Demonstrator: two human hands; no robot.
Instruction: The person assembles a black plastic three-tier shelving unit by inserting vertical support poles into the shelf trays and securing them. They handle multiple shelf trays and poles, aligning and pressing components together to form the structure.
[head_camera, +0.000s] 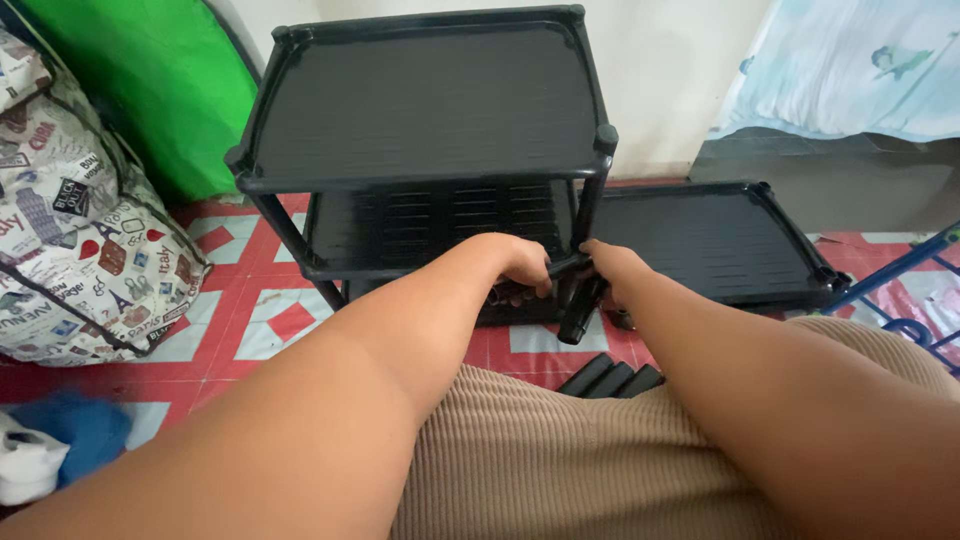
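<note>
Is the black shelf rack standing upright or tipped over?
Upright: the black shelf rack has its top and lower shelves level, one above the other, on vertical corner posts. A separate loose shelf lies flat on the floor beside it.

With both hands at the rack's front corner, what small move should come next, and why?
Probably push the loose black tube into the corner socket of the rack. The right hand holds it tilted there, not yet seated, and the left hand grips the shelf edge.

A red-and-white patterned floor (270, 320) bears a black rack (420, 150), a loose shelf tray (710, 240) and a printed bag (80, 230)
</note>
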